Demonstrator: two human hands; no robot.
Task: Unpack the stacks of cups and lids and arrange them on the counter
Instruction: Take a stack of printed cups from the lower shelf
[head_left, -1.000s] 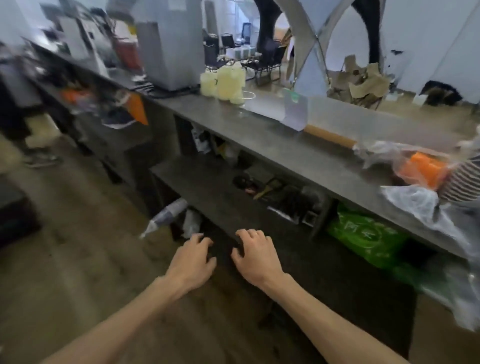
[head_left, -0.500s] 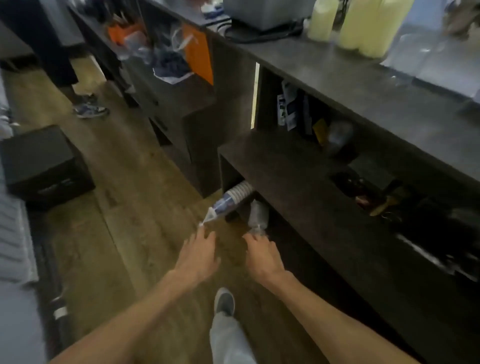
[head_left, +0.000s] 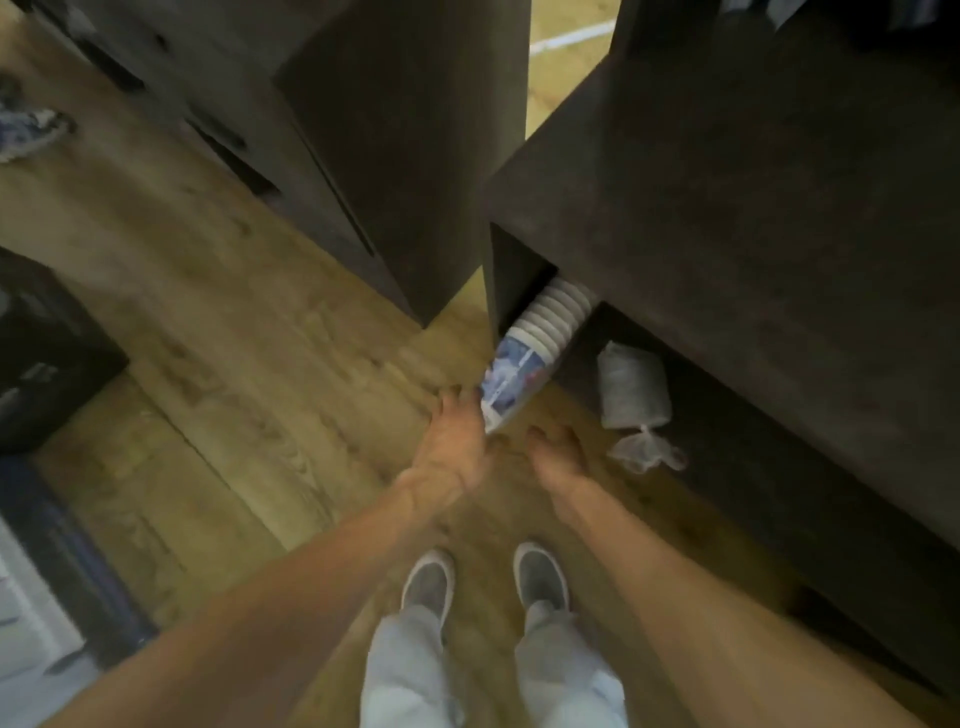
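Left hand (head_left: 456, 441) is reaching down, fingers straight, fingertips touching the near end of the cup stack (head_left: 535, 348), not gripping it. Stack is lying tilted, far end running up under the dark shelf (head_left: 727, 218). Right hand (head_left: 558, 457) is hovering just right of the stack's end, fingers looking loose, though blurred. Bagged lids (head_left: 631, 387), probably, are lying further right under the shelf.
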